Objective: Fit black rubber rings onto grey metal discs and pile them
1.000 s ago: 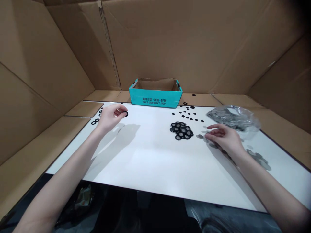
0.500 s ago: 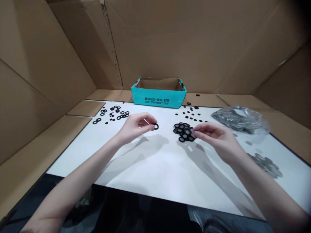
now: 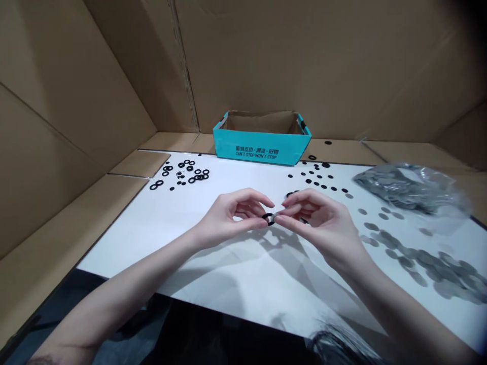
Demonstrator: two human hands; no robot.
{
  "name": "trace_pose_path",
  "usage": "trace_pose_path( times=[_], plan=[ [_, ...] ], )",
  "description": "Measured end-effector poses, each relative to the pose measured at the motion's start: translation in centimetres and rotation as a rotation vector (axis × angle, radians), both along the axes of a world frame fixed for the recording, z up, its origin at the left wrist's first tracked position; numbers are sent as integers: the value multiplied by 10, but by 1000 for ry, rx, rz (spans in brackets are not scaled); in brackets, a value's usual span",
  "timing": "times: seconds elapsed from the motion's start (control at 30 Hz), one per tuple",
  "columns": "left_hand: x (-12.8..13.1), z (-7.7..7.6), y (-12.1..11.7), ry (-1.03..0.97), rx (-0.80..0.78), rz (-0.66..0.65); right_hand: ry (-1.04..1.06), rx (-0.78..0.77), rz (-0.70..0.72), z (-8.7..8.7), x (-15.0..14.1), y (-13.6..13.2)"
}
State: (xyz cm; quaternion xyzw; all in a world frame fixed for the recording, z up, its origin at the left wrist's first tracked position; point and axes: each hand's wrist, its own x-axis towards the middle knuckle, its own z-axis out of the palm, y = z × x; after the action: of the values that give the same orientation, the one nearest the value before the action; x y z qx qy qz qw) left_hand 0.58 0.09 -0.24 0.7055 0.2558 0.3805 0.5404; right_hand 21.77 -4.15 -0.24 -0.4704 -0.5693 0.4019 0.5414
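A black rubber ring (image 3: 268, 219) is pinched upright by the fingertips of the left hand (image 3: 228, 220), while the right hand (image 3: 323, 223), brought together with it over the white board (image 3: 152, 243), pinches a grey disc (image 3: 275, 216) against the ring's edge; whether the disc is seated in the ring cannot be told. Beyond the hands lie a pile of black rings (image 3: 188, 172) at the back left and small black discs (image 3: 315, 177) at the back right. Loose grey discs (image 3: 418, 263) spread across the right side below a clear plastic bag of grey discs (image 3: 403, 187), and a teal cardboard box (image 3: 262, 147) stands behind the board.
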Motion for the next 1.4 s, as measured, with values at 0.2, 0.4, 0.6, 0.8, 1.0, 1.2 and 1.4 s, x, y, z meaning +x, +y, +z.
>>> trace_pose_path(
  times=[0.2, 0.4, 0.6, 0.8, 1.0, 1.2, 1.4],
  plan=[
    [1, -4, -3, 22, 14, 2, -66, 22, -4, -7, -1, -4],
    [7, -2, -9, 41, 43, 55, -289, 215, -112, -8, -4, -13],
    [11, -1, -15, 36, 36, 86, -352, 291, -107, -11, -6, -11],
    [12, -6, -16, 61, 39, 147, -238, 236, -89, -15, -10, -14],
    [12, -4, -12, 81, 211, 120, -225, 207, -71, -15, -11, -15],
    [6, 1, -8, 152, 307, -18, -293, 203, -49, -17, -9, -14],
    [2, 3, -7, 197, 284, -82, -299, 219, -17, -14, -7, -14]
  ],
)
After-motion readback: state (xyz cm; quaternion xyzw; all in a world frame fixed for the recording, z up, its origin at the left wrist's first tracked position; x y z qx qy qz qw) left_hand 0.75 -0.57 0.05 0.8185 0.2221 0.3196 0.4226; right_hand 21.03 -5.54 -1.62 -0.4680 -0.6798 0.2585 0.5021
